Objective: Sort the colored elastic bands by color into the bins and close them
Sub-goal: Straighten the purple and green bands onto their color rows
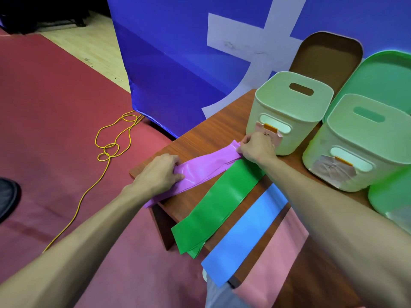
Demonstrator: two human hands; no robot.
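Note:
A purple elastic band point(204, 167) lies stretched along the left edge of the wooden table point(209, 134). My left hand point(158, 174) grips its near end at the table's corner. My right hand point(255, 147) pinches its far end, just in front of a pale green bin point(289, 112). A green band point(220, 205), a blue band point(246, 236) and a pink band point(275, 261) lie side by side to the right, hanging over the front edge. A second pale green bin point(360, 143) stands to the right, and a brighter green one point(391, 194) shows at the frame's edge.
A brown lid point(327, 56) and a green lid point(382, 74) lean against the blue backdrop point(178, 52) behind the bins. A yellow cord point(111, 147) snakes over the red carpet to the left. A dark shoe point(7, 194) shows at the left edge.

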